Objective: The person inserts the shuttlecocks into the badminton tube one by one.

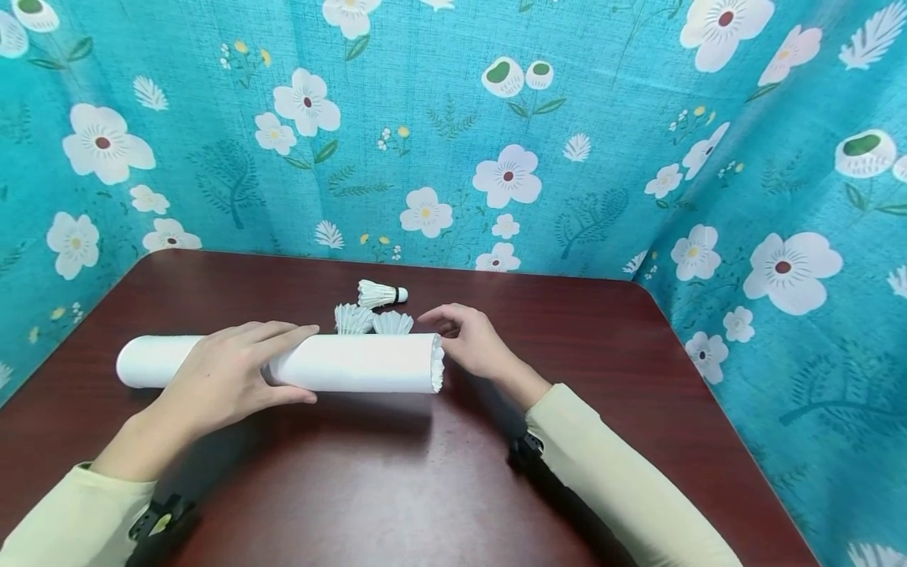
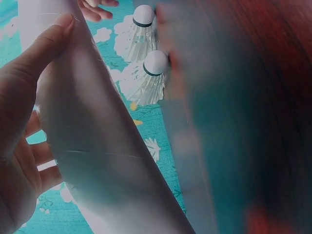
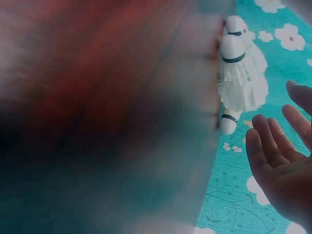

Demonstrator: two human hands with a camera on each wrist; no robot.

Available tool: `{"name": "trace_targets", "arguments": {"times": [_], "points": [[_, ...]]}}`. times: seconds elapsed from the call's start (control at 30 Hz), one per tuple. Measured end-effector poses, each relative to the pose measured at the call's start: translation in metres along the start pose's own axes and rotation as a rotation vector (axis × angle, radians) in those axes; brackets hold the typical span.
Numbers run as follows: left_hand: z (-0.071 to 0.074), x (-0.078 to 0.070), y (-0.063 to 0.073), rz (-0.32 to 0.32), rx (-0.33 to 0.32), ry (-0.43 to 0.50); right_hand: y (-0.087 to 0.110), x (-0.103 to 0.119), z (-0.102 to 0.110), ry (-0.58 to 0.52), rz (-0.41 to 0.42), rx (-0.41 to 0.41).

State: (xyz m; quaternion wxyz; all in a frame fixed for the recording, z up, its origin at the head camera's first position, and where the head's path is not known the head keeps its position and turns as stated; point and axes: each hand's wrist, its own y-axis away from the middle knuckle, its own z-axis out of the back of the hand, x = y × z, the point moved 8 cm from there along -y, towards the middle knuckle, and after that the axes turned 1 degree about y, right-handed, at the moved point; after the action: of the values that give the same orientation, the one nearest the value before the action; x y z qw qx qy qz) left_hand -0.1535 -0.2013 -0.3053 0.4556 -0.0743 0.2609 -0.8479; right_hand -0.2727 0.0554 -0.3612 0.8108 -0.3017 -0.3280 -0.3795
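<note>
My left hand (image 1: pixel 225 372) grips a long white shuttlecock tube (image 1: pixel 368 364) around its middle, thumb on the near side and fingers over the top. The tube lies level across the view, its right end facing my right hand (image 1: pixel 476 340). White feather edges (image 1: pixel 437 364) show at that right end. Behind the tube, one shuttlecock (image 1: pixel 375 294) lies on its side, cork to the right. Two more, a left shuttlecock (image 1: pixel 353 318) and a right shuttlecock (image 1: pixel 393 323), stand partly hidden by the tube. My right hand holds nothing, its fingers loosely bent in the right wrist view.
The dark red-brown table (image 1: pixel 581 346) has rounded far corners. A turquoise flowered curtain (image 1: pixel 425 142) hangs along its back and right sides. Black straps with small devices sit at both wrists, below the pale sleeves (image 1: pixel 609 465).
</note>
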Motion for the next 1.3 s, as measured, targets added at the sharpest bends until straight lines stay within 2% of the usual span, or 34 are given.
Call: {"name": "trace_targets", "arguments": {"times": [0.13, 0.33, 0.6, 0.97, 1.13, 1.3], "points": [[0.001, 0.0, 0.001, -0.002, 0.0, 0.0, -0.016, -0.007, -0.004, 0.014, -0.031, -0.002], [0.004, 0.001, 0.003, -0.014, 0.002, 0.01, -0.033, -0.02, -0.011, -0.029, -0.066, 0.067], [0.002, -0.003, 0.005, -0.025, 0.041, 0.016, -0.046, -0.027, -0.019, -0.082, -0.048, 0.111], [-0.001, -0.002, 0.01, -0.059, 0.082, 0.053, -0.053, -0.035, -0.022, -0.149, -0.053, 0.148], [-0.001, -0.005, 0.013, -0.103, 0.099, 0.081, -0.054, -0.036, -0.023, -0.147, -0.053, 0.149], [-0.003, -0.005, 0.016, -0.103, 0.121, 0.083, -0.054, -0.034, -0.023, -0.145, -0.045, 0.147]]}}
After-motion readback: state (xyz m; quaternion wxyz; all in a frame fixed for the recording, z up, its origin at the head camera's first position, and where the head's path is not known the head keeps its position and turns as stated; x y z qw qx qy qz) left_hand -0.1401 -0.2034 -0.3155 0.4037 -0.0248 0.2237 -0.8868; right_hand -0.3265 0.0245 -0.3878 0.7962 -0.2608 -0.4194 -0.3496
